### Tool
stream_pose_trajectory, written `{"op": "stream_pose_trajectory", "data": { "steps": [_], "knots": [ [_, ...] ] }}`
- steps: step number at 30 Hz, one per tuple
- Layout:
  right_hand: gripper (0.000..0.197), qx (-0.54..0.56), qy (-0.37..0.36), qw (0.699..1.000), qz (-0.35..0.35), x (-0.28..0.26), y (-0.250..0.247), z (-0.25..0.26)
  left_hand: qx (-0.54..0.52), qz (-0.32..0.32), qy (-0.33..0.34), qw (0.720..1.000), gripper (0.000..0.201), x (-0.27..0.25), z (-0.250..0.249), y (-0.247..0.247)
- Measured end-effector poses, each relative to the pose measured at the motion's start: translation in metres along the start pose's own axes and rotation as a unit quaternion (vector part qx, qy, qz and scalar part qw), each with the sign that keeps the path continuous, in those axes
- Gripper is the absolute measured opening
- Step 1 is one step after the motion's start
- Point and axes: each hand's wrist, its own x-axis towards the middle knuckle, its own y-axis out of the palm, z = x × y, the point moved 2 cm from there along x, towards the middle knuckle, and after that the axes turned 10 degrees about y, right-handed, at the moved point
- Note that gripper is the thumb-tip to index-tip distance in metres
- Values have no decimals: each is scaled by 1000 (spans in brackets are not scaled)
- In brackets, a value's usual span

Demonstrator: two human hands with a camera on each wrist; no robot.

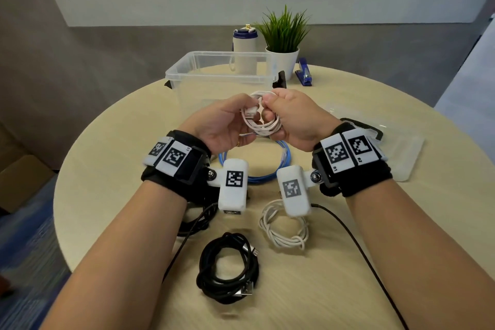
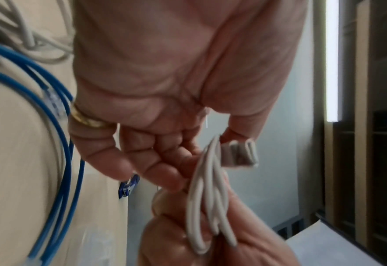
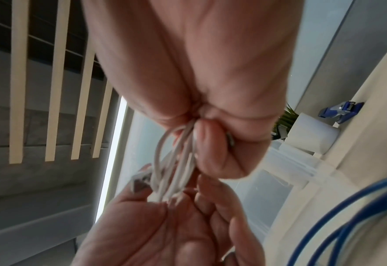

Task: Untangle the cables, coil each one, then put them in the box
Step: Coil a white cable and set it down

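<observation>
Both hands hold the white coil (image 1: 263, 122) above the desk (image 1: 334, 262), in front of the box (image 1: 187, 72): right hand (image 1: 297, 118) in a tight grip round the loops, left hand (image 1: 222, 122) pinching its plug (other coils lie below).
</observation>
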Motion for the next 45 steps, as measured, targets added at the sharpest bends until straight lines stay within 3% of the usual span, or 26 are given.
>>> {"op": "stream_pose_trajectory", "data": {
  "steps": [4, 9, 14, 17, 24, 28, 31, 34, 36, 39, 41, 43, 45],
  "knots": [
    [21, -7, -3, 1000, -18, 2, 0, -2, -2, -47, 56, 997, 5, 0, -2, 0],
    [16, -67, -23, 996, -60, 1, 1, 0, -36, -43, 65, 996, 24, -3, -5, 2],
    [5, -139, -118, 973, -140, -5, -4, 10, -25, -47, 39, 998, 12, -8, -9, 3],
    [10, -194, -159, 959, -129, -13, -5, 17, -18, -38, 28, 999, 14, -13, -12, 2],
    [26, -261, -138, 951, -95, -16, -3, 21, -38, 1, 1, 999, 11, -20, -10, 1],
    [30, -280, -121, 947, -99, -19, -2, 23, -16, 7, 29, 999, 10, -22, -11, 2],
    [32, -272, -102, 950, -112, -19, -3, 24, 39, -27, 65, 997, 3, -22, -15, 5],
    [32, -272, -95, 949, -130, -20, -2, 25, 32, -78, 103, 991, 27, -21, -19, 3],
    [31, -288, -99, 942, -143, -21, -1, 27, 15, -79, 111, 991, 28, -22, -22, 0],
    [28, -333, -110, 921, -167, -25, -1, 29, -41, -75, 66, 994, 20, -25, -27, -1],
    [26, -363, -121, 907, -175, -27, -1, 30, -57, -62, 38, 996, 29, -26, -28, -1],
    [25, -397, -130, 891, -175, -28, 1, 31, -14, -53, 30, 998, 47, -25, -27, -1],
    [24, -418, -135, 881, -175, -28, 3, 31, 35, -59, 32, 997, 50, -25, -25, 1]
  ]
}}
